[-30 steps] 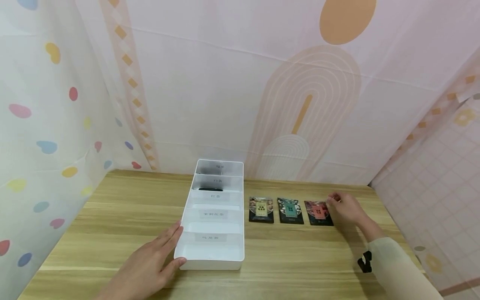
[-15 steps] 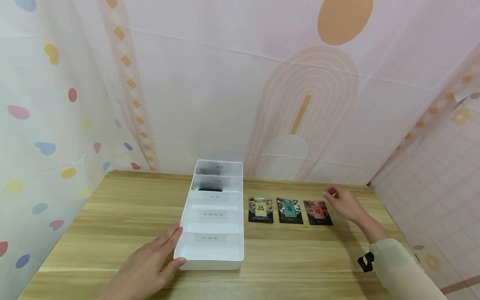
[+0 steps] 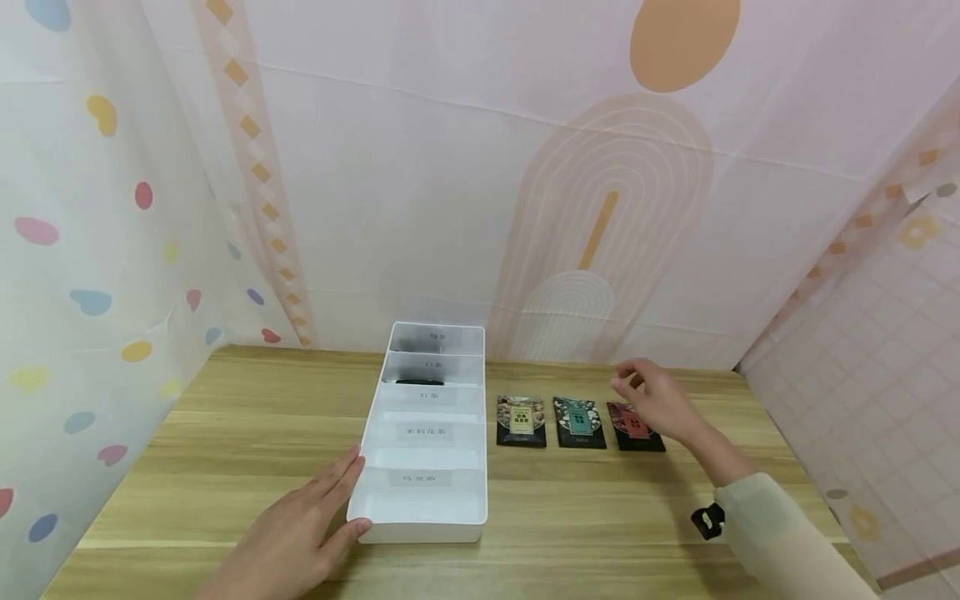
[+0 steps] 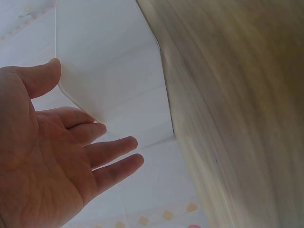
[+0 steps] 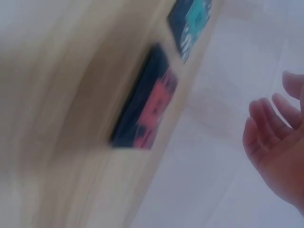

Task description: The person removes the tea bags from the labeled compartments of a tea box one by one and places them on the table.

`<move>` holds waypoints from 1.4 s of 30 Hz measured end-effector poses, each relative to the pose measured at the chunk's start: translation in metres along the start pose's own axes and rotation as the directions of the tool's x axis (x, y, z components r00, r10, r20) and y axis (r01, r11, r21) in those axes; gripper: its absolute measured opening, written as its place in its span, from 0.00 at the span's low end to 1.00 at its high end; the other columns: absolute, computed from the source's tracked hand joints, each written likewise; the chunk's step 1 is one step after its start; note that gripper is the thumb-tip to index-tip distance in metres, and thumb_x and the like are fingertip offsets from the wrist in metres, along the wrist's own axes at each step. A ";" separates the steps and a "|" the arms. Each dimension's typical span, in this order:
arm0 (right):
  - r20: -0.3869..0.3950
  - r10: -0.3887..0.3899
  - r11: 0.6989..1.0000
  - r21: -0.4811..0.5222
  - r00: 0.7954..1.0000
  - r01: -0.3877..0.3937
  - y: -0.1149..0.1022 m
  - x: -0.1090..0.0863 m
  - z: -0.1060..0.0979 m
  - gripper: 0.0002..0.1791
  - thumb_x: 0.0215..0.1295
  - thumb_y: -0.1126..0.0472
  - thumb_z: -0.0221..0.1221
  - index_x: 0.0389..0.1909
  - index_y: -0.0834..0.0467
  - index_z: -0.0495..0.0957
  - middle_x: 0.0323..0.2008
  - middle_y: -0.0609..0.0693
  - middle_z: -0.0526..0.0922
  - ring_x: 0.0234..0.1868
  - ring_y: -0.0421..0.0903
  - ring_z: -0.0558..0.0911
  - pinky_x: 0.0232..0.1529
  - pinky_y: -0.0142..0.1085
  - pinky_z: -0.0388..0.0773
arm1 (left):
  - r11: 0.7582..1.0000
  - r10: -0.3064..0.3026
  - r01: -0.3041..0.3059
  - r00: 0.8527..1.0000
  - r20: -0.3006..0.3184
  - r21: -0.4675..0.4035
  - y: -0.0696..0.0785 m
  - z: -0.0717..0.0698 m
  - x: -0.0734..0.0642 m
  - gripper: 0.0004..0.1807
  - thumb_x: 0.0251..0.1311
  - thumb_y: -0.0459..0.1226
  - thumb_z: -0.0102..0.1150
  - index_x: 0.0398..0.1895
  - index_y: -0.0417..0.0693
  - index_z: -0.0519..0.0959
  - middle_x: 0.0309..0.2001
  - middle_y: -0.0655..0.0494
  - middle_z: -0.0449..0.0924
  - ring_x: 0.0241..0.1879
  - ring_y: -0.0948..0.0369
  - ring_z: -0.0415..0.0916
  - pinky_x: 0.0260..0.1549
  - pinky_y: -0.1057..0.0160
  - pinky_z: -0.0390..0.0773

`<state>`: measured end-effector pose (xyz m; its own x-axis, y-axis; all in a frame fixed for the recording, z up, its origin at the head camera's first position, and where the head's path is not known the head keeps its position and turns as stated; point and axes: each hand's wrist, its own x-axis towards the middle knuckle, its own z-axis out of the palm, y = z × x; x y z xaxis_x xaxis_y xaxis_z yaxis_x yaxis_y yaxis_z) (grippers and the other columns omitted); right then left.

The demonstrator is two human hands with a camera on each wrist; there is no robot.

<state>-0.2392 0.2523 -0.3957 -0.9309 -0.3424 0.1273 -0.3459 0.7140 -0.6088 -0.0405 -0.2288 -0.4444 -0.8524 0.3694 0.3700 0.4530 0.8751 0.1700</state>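
A long white divided box (image 3: pixel 423 532) stands on the table, its compartments marked with printed labels. My left hand (image 3: pixel 296 525) rests against its near left corner, thumb at the front and straight fingers along the side; the left wrist view shows the same hand (image 4: pixel 52 156) at the white wall. To the right lie three dark tea packets in a row: one with a yellow label (image 3: pixel 522 422), one with a green label (image 3: pixel 580 422), one with a red label (image 3: pixel 636 427). Over the red one hovers my right hand (image 3: pixel 663 404), fingers loosely bent, holding nothing.
Dark packets (image 3: pixel 420 382) show inside the two far compartments of the box. Behind the wooden table (image 3: pixel 570 517) hangs a patterned curtain (image 3: pixel 420 208), with more cloth at both sides. A black strap (image 3: pixel 707 522) hangs at the right sleeve.
My right hand has moved left, from the right side of the red-label packet to above it. The left hand stays at the box, and the packets lie where they were.
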 end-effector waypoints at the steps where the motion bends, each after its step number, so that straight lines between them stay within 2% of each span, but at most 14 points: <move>1: -0.004 -0.013 1.000 0.001 1.000 0.013 -0.003 0.001 0.001 0.21 0.81 0.56 0.58 0.63 0.66 0.75 0.53 0.61 0.81 0.44 0.52 0.81 0.35 0.42 0.82 | 1.000 0.001 -0.001 1.000 0.000 0.000 0.000 0.000 0.000 0.42 0.64 0.50 0.72 0.73 0.33 0.71 0.74 0.42 0.71 0.64 0.48 0.79 0.53 0.49 0.84; 11: -0.031 -0.131 0.991 -0.018 0.991 0.131 -0.031 0.011 0.019 0.23 0.78 0.55 0.62 0.65 0.65 0.76 0.63 0.63 0.77 0.61 0.62 0.76 0.56 0.58 0.78 | 1.000 -0.004 0.004 1.000 0.019 -0.003 0.002 -0.001 0.002 0.41 0.66 0.51 0.70 0.73 0.33 0.71 0.74 0.43 0.70 0.65 0.48 0.78 0.55 0.48 0.83; 19: -0.020 -0.187 0.981 -0.064 0.982 0.185 -0.051 0.017 0.037 0.28 0.76 0.52 0.64 0.69 0.63 0.75 0.70 0.63 0.73 0.71 0.63 0.69 0.68 0.64 0.70 | 1.000 -0.003 0.003 1.000 0.015 -0.002 0.003 0.001 0.002 0.41 0.66 0.51 0.70 0.73 0.33 0.71 0.75 0.43 0.70 0.65 0.48 0.78 0.55 0.49 0.83; 25: -0.024 -0.266 0.960 -0.096 0.964 0.263 -0.064 0.025 0.051 0.30 0.73 0.52 0.66 0.70 0.60 0.75 0.70 0.62 0.74 0.71 0.62 0.70 0.68 0.64 0.69 | 1.000 0.002 -0.002 1.000 0.003 -0.001 0.003 0.000 0.003 0.41 0.67 0.52 0.69 0.73 0.34 0.71 0.74 0.43 0.70 0.64 0.48 0.78 0.54 0.48 0.83; 30: -0.019 -0.320 0.941 -0.126 0.947 0.315 -0.075 0.033 0.064 0.31 0.73 0.51 0.66 0.70 0.60 0.75 0.69 0.60 0.76 0.70 0.61 0.71 0.68 0.61 0.70 | 1.000 -0.016 0.016 1.000 0.023 -0.010 0.004 -0.002 0.004 0.40 0.67 0.51 0.69 0.73 0.34 0.71 0.75 0.43 0.69 0.66 0.48 0.77 0.55 0.47 0.83; 33: 0.002 -0.328 0.936 -0.133 0.945 0.325 -0.085 0.036 0.070 0.31 0.74 0.50 0.65 0.72 0.59 0.75 0.69 0.58 0.76 0.70 0.59 0.71 0.67 0.60 0.72 | 1.000 -0.021 0.021 0.999 0.029 -0.014 0.006 -0.003 0.004 0.40 0.67 0.51 0.69 0.73 0.34 0.71 0.75 0.43 0.69 0.66 0.47 0.76 0.55 0.47 0.82; 42: 0.035 -0.360 0.927 -0.097 0.932 0.362 -0.107 0.046 0.093 0.31 0.75 0.49 0.63 0.73 0.58 0.73 0.70 0.57 0.76 0.71 0.57 0.70 0.70 0.59 0.68 | 1.000 -0.018 0.019 0.999 0.026 -0.016 0.006 -0.003 0.003 0.40 0.67 0.50 0.69 0.73 0.33 0.71 0.75 0.43 0.69 0.67 0.48 0.76 0.56 0.47 0.82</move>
<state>-0.2338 0.1029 -0.3976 -0.7391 -0.5975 0.3109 -0.6689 0.5971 -0.4427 -0.0397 -0.2232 -0.4391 -0.8672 0.3613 0.3426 0.4410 0.8769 0.1914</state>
